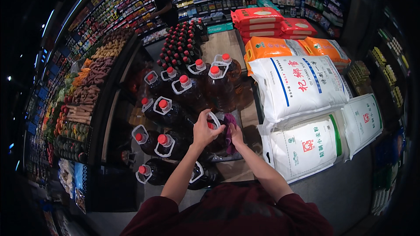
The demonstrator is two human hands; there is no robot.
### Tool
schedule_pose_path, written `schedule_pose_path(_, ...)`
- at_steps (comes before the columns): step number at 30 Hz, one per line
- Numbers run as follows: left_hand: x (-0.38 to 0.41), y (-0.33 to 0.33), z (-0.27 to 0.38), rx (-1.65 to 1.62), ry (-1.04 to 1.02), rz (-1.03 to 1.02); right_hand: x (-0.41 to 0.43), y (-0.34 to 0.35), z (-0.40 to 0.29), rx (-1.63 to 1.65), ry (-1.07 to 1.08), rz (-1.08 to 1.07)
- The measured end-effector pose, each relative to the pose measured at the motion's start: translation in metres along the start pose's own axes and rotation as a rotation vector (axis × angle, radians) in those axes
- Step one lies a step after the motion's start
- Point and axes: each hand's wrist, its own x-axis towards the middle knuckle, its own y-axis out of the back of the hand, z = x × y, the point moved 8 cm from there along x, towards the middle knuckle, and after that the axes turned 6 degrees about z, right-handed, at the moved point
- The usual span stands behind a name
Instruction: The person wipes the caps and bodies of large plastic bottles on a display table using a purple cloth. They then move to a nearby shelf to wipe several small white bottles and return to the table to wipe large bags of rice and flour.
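My left hand (pixel 204 128) is at the neck of a large dark bottle, with thumb and fingers around its white plastic carry handle (pixel 215 120). Part of that bottle's red cap (pixel 210 125) shows between the fingers; most of its body is hidden by my hands and forearm. In my right hand (pixel 236 134) is a crumpled purple cloth (pixel 228 127), held against the bottle's right side. More big bottles of dark liquid, such as one with a red cap (pixel 184 79), stand close around on the left and beyond.
White flour sacks (pixel 305 150) lie stacked at the right, with orange bags (pixel 272 47) and red bags (pixel 257 14) behind. Small red-capped bottles (pixel 179 47) crowd the far end of the wooden display table (pixel 223 41). Left is a produce stand (pixel 95 72). A person (pixel 162 1) stands by the shelves.
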Motion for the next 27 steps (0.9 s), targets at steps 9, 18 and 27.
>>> schedule_pose_path(9, -0.002, 0.001, 0.001, -0.097, 0.046, -0.023, 0.004, -0.001, 0.006, -0.037, 0.016, -0.006)
schedule_pose_path(18, -0.006, 0.001, -0.004, 0.082, 0.054, -0.155, 0.000, 0.003, -0.004, -0.078, 0.068, 0.103)
schedule_pose_path(27, -0.008, 0.002, -0.001, 0.060, 0.076, -0.120, -0.001, 0.004, -0.003, 0.025, 0.012, 0.052)
